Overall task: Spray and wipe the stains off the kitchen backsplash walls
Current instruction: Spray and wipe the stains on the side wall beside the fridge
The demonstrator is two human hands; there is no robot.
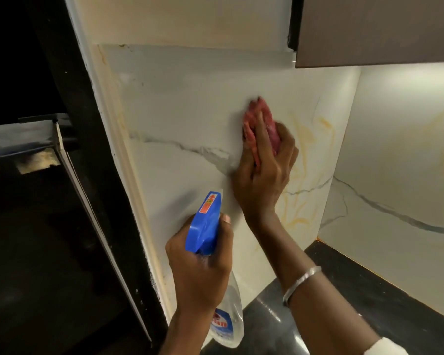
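Observation:
The backsplash wall [180,108] is white marble-look tile with grey veins and yellowish streaks toward the corner. My right hand [263,172] presses a pink cloth [263,121] flat against this wall at mid height; the cloth looks blurred. My left hand [199,267] grips a clear spray bottle [227,321] by its neck, lower and to the left, with the blue trigger head [205,221] pointing up toward the wall. A finger rests by the trigger. The bottle's lower label is partly hidden by my wrist.
A second marble wall [400,155] meets the first at a corner on the right. A dark glossy countertop [344,272] runs below. A brown upper cabinet [377,29] hangs overhead. A dark appliance with a door edge [92,208] stands at the left.

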